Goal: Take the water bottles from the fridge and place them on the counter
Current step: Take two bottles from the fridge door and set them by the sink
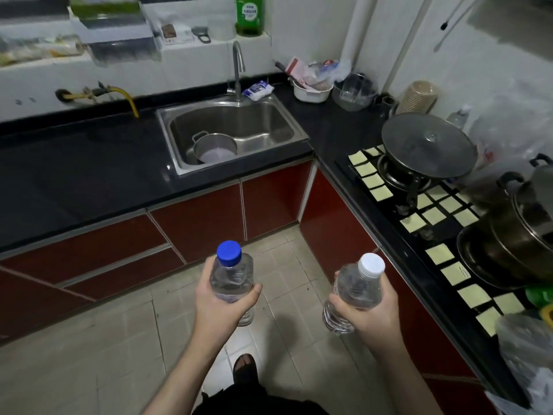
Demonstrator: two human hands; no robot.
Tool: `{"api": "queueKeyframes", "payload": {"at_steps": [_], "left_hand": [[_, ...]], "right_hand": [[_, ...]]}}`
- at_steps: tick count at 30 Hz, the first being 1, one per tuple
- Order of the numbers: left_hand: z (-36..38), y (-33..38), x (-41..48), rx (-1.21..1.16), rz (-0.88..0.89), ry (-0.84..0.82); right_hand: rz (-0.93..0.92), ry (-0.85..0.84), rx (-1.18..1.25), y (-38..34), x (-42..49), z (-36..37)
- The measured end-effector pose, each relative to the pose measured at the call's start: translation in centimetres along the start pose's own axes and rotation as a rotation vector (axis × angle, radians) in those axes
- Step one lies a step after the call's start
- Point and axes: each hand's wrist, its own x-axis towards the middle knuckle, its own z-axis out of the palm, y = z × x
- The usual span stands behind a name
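My left hand (220,298) grips a clear water bottle with a blue cap (231,272), held upright over the tiled floor. My right hand (369,313) grips a second clear water bottle with a white cap (357,287), tilted slightly to the right. Both bottles hang in front of the red cabinets, short of the black counter (89,172), which runs along the back and turns down the right side. The fridge is not in view.
A steel sink (269,127) with a pot (214,148) in it is set in the counter. On the right, a gas stove carries a lidded wok (428,145) and a dark stockpot (514,235). Bowls, bags and a white basin (312,92) crowd the back corner.
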Motion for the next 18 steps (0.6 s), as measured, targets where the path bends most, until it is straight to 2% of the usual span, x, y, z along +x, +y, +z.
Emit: {"api": "queueKeyframes", "payload": {"at_steps": [7, 14, 18], "left_hand": [[1.2, -0.8, 10.2, 0.057, 0.025, -0.105], [5.7, -1.2, 18.0, 0.066, 0.016, -0.097], [9.2, -0.4, 22.0, 0.061, 0.025, -0.023]], "right_hand": [[-0.021, 0.042, -0.026, 0.6, 8.7, 2.6], [-0.032, 0.055, 0.052, 1.5, 17.5, 2.7], [-0.045, 0.020, 0.087, 1.2, 23.4, 2.0]]}}
